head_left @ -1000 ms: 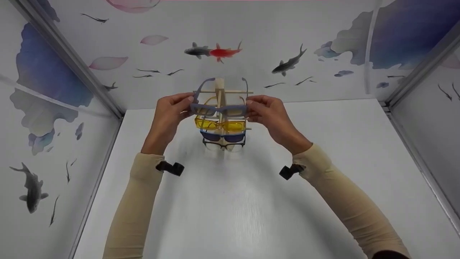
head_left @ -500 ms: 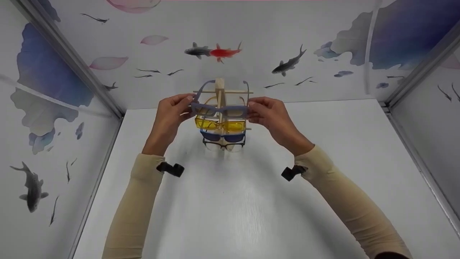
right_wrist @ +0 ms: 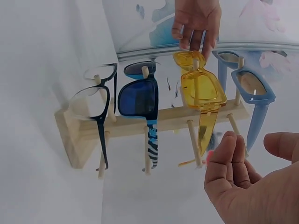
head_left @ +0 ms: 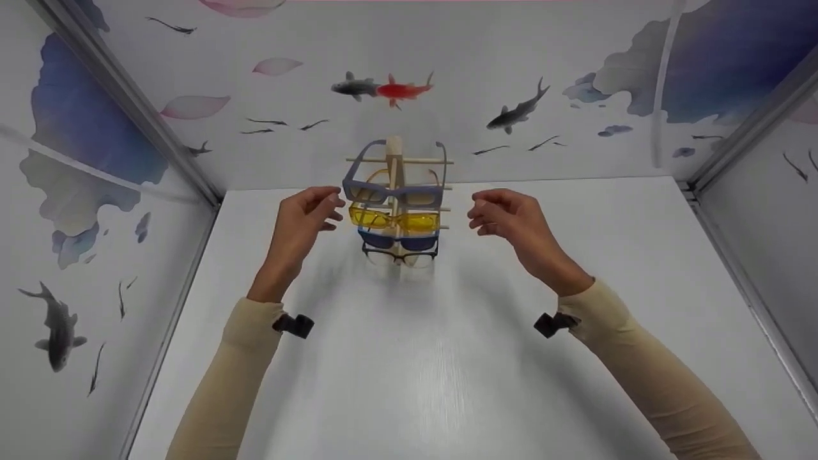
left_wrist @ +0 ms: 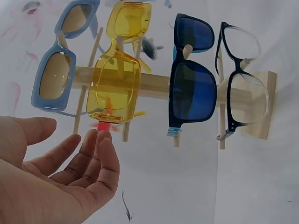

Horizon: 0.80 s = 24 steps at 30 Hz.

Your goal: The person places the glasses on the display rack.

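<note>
Blue-grey framed sunglasses (head_left: pixel 395 194) hang on the top pegs of a wooden glasses stand (head_left: pixel 395 148). Below them on the stand are yellow glasses (left_wrist: pixel 113 86), dark blue-lensed sunglasses (left_wrist: pixel 192 88) and black-rimmed clear glasses (right_wrist: pixel 96 100). My left hand (head_left: pixel 299 223) is just left of the blue-grey pair, fingers loosely bent with nothing between them. On the other side my right hand (head_left: pixel 514 223) is farther out, apart from the frames, also holding nothing. In the right wrist view, its thumb and fingertips (right_wrist: pixel 229 140) show a gap between them.
The stand rises from a white tabletop (head_left: pixel 409 358) near the back wall (head_left: pixel 447 57), which is printed with fish and petals. Side panels (head_left: pixel 77 191) with metal edge strips close in the left and right.
Both hands have let go of the blue-grey sunglasses, which stay on the top pegs. My right hand has moved out to the right and down, my left hand slightly down.
</note>
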Tool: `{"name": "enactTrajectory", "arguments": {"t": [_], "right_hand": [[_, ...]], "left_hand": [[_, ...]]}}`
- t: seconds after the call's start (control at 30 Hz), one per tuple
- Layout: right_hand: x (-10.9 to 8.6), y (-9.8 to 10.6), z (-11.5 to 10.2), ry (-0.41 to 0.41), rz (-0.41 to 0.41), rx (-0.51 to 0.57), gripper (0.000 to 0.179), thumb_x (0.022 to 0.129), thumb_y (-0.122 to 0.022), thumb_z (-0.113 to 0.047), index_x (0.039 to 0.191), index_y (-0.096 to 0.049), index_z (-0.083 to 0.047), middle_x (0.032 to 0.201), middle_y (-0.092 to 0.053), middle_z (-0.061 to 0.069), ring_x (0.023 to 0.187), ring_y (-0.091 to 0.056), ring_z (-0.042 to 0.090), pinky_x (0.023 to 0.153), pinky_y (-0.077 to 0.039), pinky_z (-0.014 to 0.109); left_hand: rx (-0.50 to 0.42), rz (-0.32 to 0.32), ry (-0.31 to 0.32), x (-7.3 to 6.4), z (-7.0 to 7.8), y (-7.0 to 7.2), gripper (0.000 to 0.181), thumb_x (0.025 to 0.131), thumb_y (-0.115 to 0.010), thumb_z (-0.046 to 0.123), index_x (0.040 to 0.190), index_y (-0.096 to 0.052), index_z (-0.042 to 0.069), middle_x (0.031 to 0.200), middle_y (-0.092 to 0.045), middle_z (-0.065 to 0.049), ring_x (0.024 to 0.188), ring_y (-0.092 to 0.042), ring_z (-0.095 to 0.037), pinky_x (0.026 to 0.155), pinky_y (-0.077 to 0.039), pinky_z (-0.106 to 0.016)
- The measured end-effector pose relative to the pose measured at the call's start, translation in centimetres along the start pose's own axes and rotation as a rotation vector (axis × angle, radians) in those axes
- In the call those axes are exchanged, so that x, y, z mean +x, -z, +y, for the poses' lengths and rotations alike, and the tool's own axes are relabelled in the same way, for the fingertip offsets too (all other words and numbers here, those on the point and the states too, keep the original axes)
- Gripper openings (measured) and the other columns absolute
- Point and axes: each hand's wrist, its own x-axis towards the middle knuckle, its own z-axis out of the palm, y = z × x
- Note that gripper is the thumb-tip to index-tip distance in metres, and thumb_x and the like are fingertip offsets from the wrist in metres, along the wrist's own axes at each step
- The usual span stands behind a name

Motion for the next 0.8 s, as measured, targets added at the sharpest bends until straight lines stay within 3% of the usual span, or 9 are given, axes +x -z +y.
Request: {"name": "enactTrajectory", "arguments": {"t": [0.17,0.37,0.6,0.8], "right_hand": [[-1.3,1.5,1.1,0.055,0.008,-0.047,0.036,0.111,-0.069,-0.021,0.138,-0.067,0.003,0.119,-0.073,0.019,0.105,-0.074,0.025,0.093,-0.064,0.034],[-2.4,3.0,2.9,0.137,0.031,-0.188,0.031,0.11,-0.07,-0.014,0.134,-0.069,0.004,0.121,-0.072,0.027,0.099,-0.074,0.022,0.087,-0.063,0.028],[-3.3,4.5,4.3,0.148,0.031,-0.288,0.031,0.11,-0.07,-0.018,0.133,-0.07,0.003,0.115,-0.074,0.017,0.1,-0.075,0.028,0.085,-0.062,0.025],[-4.1,5.3,5.0,0.134,0.023,-0.335,0.031,0.111,-0.07,-0.019,0.134,-0.071,0.001,0.116,-0.075,0.015,0.099,-0.075,0.023,0.086,-0.063,0.027]], "left_hand": [[0.107,-0.017,-0.007,-0.8,-0.2,-0.3,0.039,0.115,-0.061,0.025,0.147,-0.068,0.003,0.132,-0.072,-0.013,0.114,-0.07,-0.027,0.095,-0.062,-0.036],[0.224,-0.03,-0.039,-2.1,-1.4,0.2,0.042,0.115,-0.061,0.027,0.149,-0.066,0.002,0.142,-0.068,-0.015,0.129,-0.063,-0.031,0.106,-0.056,-0.05],[0.266,-0.034,-0.077,-3.3,-2.4,0.2,0.042,0.113,-0.065,0.024,0.15,-0.065,0.004,0.141,-0.068,-0.015,0.132,-0.063,-0.031,0.108,-0.055,-0.054],[0.269,0.001,-0.114,-4.0,-3.1,-0.2,0.039,0.112,-0.067,0.02,0.146,-0.067,0.002,0.139,-0.07,-0.015,0.128,-0.064,-0.029,0.105,-0.056,-0.052]]}}
